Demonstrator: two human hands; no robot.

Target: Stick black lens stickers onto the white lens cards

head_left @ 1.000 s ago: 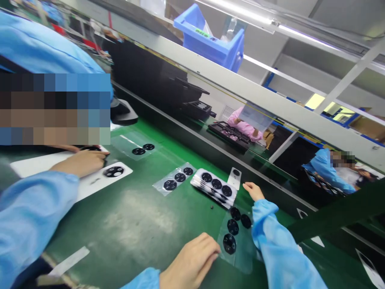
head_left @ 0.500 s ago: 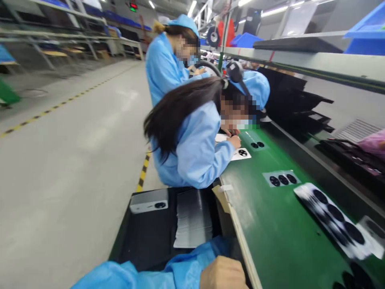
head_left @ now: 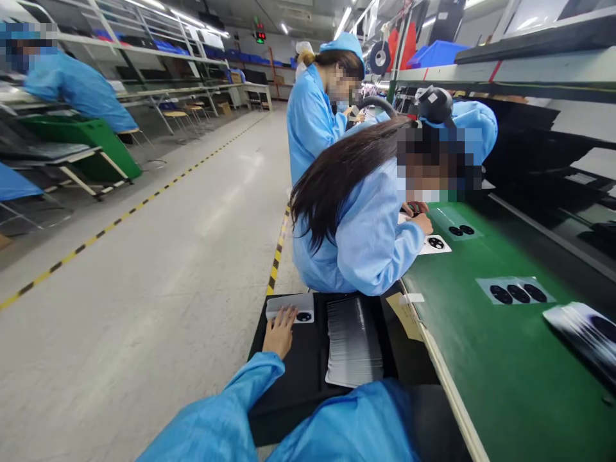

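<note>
My left hand point(head_left: 280, 330) reaches out over a black tray point(head_left: 301, 366). Its fingers lie stretched and slightly spread on a pale stack of thin phone back panels point(head_left: 274, 307), whose top one carries a black round camera piece point(head_left: 304, 317). To the right in the same tray, a long row of thin, greyish-white panels point(head_left: 353, 346) stands packed closely together. My right hand is out of view; more blue cloth of my clothing point(head_left: 346, 427) shows at the bottom.
A green workbench point(head_left: 491, 359) runs along the right, bearing a clear sheet with black discs point(head_left: 517, 292) and a blurred pile of panels point(head_left: 590, 340). A co-worker in blue point(head_left: 366, 224) leans over the bench just beyond the tray, with another person point(head_left: 312, 115) behind.
My left hand has gone from a closed shape near the bench edge, away to the left, onto the stack of panels. The view has swung left, so the scene sits farther right.
</note>
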